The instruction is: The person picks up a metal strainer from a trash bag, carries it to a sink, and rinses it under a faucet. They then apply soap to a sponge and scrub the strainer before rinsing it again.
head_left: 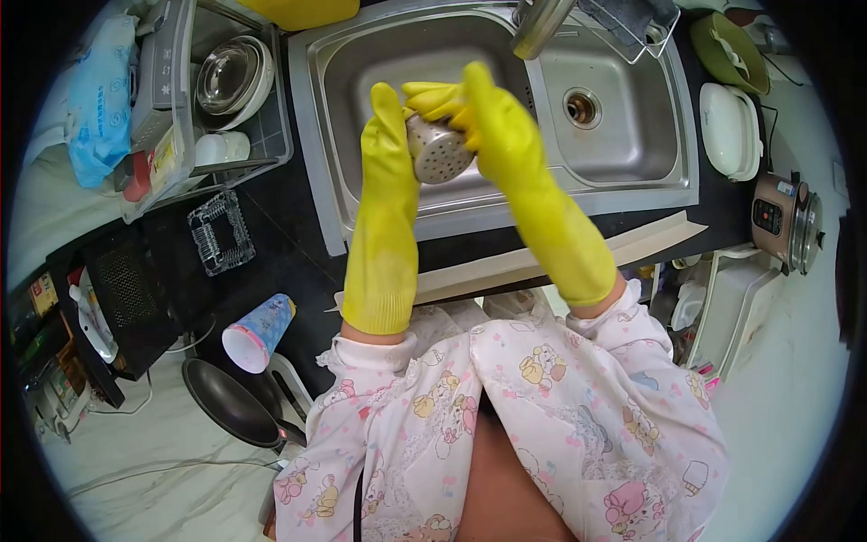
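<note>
Above the left basin of the steel sink (361, 81), a small metal strainer cup (442, 155) is held tilted, its perforated base facing me. My left hand (390, 131), in a long yellow rubber glove, grips the cup's left side with the thumb pointing up. My right hand (492, 117), gloved the same way, holds the cup's right and far side, fingers bent over it. The cup's mouth and inside are hidden from me.
The faucet (544, 25) and a wire rack (646, 32) stand at the sink's far side. A dish rack (237, 117) with bowls is left. Nearby are a clear plastic tray (221, 233), a blue paper cup (259, 332), a frying pan (230, 402) and a rice cooker (781, 221).
</note>
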{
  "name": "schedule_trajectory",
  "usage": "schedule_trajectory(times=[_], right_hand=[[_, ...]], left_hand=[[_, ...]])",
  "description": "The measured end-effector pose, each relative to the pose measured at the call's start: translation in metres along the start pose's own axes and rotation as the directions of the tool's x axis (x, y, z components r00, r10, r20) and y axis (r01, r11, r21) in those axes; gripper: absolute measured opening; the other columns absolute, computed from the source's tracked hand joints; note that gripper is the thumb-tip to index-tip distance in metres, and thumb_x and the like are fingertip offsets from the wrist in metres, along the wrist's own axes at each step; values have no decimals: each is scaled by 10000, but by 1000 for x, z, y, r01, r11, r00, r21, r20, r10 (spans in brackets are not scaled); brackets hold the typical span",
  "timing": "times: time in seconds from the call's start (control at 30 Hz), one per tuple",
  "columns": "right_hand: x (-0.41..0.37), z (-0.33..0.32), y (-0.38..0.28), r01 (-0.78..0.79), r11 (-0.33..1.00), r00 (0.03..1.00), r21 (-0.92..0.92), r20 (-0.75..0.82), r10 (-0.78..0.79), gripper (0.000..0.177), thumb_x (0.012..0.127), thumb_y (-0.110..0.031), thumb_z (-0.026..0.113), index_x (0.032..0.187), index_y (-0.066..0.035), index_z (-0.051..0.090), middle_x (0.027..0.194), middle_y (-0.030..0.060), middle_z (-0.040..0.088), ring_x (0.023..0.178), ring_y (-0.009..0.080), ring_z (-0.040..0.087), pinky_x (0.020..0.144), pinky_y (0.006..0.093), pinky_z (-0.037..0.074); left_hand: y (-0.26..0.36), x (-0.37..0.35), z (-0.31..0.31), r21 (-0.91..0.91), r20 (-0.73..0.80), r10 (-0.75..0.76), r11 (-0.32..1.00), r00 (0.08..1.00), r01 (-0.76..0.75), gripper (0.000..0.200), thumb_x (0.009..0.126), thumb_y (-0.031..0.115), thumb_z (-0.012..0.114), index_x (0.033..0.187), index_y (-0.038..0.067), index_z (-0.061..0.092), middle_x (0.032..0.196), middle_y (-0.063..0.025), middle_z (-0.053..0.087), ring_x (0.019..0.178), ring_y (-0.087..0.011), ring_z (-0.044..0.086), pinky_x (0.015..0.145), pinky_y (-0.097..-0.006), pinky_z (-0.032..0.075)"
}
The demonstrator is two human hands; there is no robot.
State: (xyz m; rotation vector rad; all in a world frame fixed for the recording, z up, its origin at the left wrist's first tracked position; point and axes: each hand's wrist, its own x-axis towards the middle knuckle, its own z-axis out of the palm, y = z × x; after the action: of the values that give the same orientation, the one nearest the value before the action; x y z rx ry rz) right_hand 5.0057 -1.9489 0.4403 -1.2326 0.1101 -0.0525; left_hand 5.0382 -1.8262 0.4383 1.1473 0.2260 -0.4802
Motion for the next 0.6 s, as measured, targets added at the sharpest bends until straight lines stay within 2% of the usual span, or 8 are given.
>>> schedule_trajectory(times=[0.1, 0.27, 0.3, 0.37, 0.4, 0.47, 0.53, 0.6], right_hand=[[-3, -10, -1, -171, 963, 979, 209, -76, 190, 363, 931, -302, 549, 1163, -27, 593, 992, 45, 673, 730, 90, 580, 562, 212, 419], [-2, -16, -29, -313, 856, 925, -410, 74, 374, 298, 887, -287, 603, 1050, -43, 652, 922, 44, 670, 726, 93, 587, 572, 228, 439], [-1, -12, -30, -318, 856, 924, -409, 69, 376, 298, 887, -287, 603, 1050, -43, 652, 922, 44, 670, 726, 93, 587, 572, 228, 439], [2, -1, -29, -136, 745, 987, -653, -21, 161, 317, 876, -287, 606, 1059, -30, 642, 933, 61, 659, 777, 125, 615, 649, 264, 485], [-1, -2, -28, -140, 745, 986, -653, -27, 162, 317, 876, -287, 606, 1059, -30, 642, 933, 61, 659, 777, 125, 615, 649, 264, 485], [-7, -1, -27, -179, 964, 984, -196, -19, 179, 317, 897, -290, 586, 1056, -23, 645, 950, 70, 661, 851, 150, 633, 744, 291, 500], [-10, -3, -34, -63, 944, 997, -324, 25, 75, 358, 938, -303, 539, 1140, -15, 605, 1011, 63, 658, 937, 149, 620, 811, 291, 491], [-18, -7, -19, -222, 972, 964, 82, -127, 231, 409, 967, -295, 496, 1234, 14, 523, 1113, 73, 635, 1037, 150, 588, 879, 282, 472]], left_hand=[[13, 2, -13, 86, 172, -89, 993, 981, 75, 621, 901, 598, 435, 925, 13, 641, 765, -77, 646, 635, -134, 637, 577, -255, 520], [18, 0, -13, 265, 315, -164, 961, 935, 79, 647, 904, 604, 425, 944, 0, 656, 752, -88, 656, 617, -144, 633, 571, -247, 505], [15, 3, -14, 266, 317, -169, 960, 933, 84, 647, 904, 604, 425, 944, 0, 656, 752, -88, 656, 617, -144, 633, 571, -247, 505], [9, 13, -18, 588, 161, -63, 807, 985, -44, 673, 895, 632, 411, 916, 9, 665, 729, -77, 653, 604, -134, 622, 556, -244, 482], [8, 13, -18, 589, 164, -68, 807, 984, -43, 673, 895, 632, 411, 916, 9, 665, 729, -77, 653, 604, -134, 622, 556, -244, 482], [13, 16, -18, 525, -3, -49, 850, 999, 43, 680, 877, 664, 410, 877, 35, 669, 708, -58, 642, 588, -125, 608, 535, -251, 465], [18, 18, -24, 471, -22, -22, 882, 1000, 29, 682, 852, 689, 428, 846, 47, 659, 676, -43, 620, 570, -120, 593, 524, -250, 465], [13, 23, -31, 456, -36, -17, 889, 999, 31, 671, 844, 689, 447, 817, 50, 645, 656, -32, 600, 558, -110, 580, 510, -243, 457]])
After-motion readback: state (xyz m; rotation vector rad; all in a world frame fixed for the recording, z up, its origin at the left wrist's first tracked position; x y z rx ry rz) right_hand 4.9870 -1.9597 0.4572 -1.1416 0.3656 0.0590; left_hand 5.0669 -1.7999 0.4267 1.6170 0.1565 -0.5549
